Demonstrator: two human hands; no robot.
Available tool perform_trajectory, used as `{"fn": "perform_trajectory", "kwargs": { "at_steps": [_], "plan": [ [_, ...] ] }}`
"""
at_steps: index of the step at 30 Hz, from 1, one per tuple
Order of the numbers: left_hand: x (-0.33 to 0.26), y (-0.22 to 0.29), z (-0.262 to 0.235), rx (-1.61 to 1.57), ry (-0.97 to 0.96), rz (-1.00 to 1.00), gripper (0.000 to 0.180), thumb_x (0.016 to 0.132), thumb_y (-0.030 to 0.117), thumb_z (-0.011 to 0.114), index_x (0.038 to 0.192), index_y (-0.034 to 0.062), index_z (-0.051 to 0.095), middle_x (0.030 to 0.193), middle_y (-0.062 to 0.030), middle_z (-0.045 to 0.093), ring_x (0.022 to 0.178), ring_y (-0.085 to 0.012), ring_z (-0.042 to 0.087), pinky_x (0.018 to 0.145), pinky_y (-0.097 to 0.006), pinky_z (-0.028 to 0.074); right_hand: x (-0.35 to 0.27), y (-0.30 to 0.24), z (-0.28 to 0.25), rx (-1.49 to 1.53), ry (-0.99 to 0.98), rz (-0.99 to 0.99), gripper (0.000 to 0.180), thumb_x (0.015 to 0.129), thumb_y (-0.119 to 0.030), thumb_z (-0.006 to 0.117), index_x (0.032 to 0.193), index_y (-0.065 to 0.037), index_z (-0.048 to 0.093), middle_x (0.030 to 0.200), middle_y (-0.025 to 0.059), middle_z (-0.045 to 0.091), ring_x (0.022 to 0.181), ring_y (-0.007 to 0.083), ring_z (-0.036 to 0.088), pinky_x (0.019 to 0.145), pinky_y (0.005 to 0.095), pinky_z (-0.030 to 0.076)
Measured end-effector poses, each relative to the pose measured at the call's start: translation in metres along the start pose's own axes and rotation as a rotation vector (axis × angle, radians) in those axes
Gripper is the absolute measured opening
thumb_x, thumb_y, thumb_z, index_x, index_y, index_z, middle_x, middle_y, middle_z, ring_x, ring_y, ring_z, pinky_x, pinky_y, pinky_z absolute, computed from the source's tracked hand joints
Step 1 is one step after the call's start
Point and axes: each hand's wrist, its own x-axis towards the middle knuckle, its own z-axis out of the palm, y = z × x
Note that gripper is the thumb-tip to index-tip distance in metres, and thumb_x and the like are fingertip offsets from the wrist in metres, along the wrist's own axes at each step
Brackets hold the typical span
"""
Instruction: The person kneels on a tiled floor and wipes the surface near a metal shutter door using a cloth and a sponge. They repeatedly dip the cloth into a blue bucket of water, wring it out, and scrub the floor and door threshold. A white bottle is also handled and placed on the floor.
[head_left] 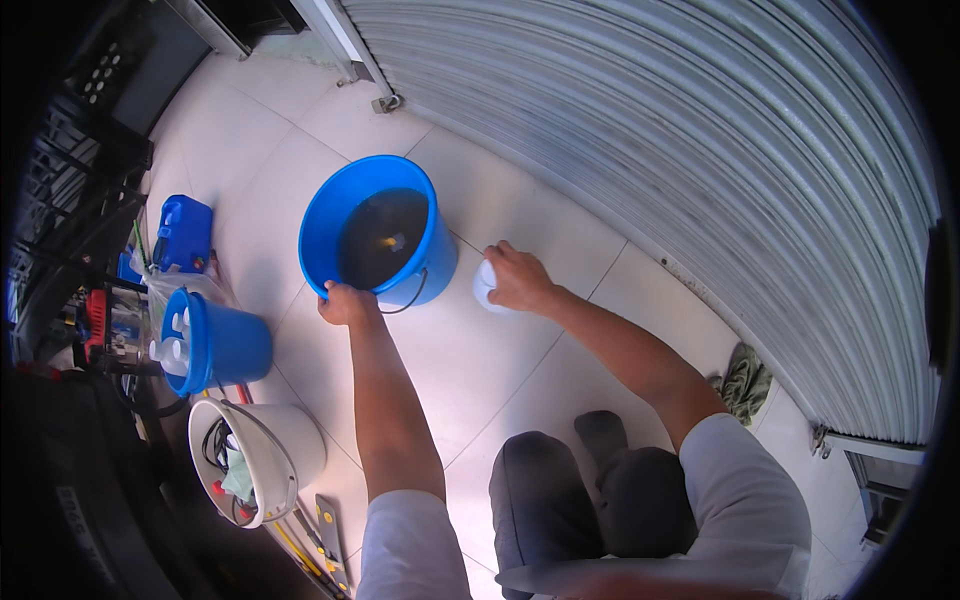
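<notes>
A large blue bucket (440,255) stands on the tiled floor in front of me, with dark liquid in it. A small yellowish patch (390,242) shows in the middle of the liquid; what it is I cannot tell. My left hand (348,303) grips the near rim of the bucket. To the right of the bucket, my right hand (518,277) is closed around a white, rounded container (484,286), apart from the bucket. Much of that container is hidden by the fingers. The bucket's thin wire handle (412,298) hangs down on its near side.
At left are a blue jug (185,232), a smaller blue bucket (232,345) with white bottles, and a white bucket (290,440) holding cables and a cloth. A spirit level (330,530) lies nearby. A grey roller shutter (640,130) borders the right; a crumpled cloth (742,385) lies beside it.
</notes>
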Motion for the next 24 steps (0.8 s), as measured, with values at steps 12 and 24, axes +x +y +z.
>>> {"fn": "perform_trajectory", "kwargs": {
  "at_steps": [12,24],
  "plan": [
    [0.068,-0.029,0.013,0.353,-0.028,0.136,0.034,0.082,0.012,0.059,0.102,-0.0153,0.055,0.102,-0.0284,0.059,0.088,-0.0349,0.062,0.074,-0.044,0.051,-0.086,0.086,-0.011,0.057,0.391,0.024,0.082,0.068,-0.024,0.076,0.136,-0.008,0.033,0.131,0.0176,0.042,0.121,0.0346,0.04,0.101,0.0439,0.032],
    [0.071,-0.021,0.014,0.692,-0.034,0.208,0.03,0.08,0.013,0.051,0.089,-0.0131,0.062,0.088,-0.0278,0.064,0.082,-0.0397,0.063,0.072,-0.045,0.051,-0.399,0.317,0.023,-0.34,0.415,1.714,0.073,0.085,-0.064,0.036,0.133,-0.011,0.041,0.144,0.0142,0.03,0.131,0.0311,0.028,0.099,0.0512,0.029]
  ]
}}
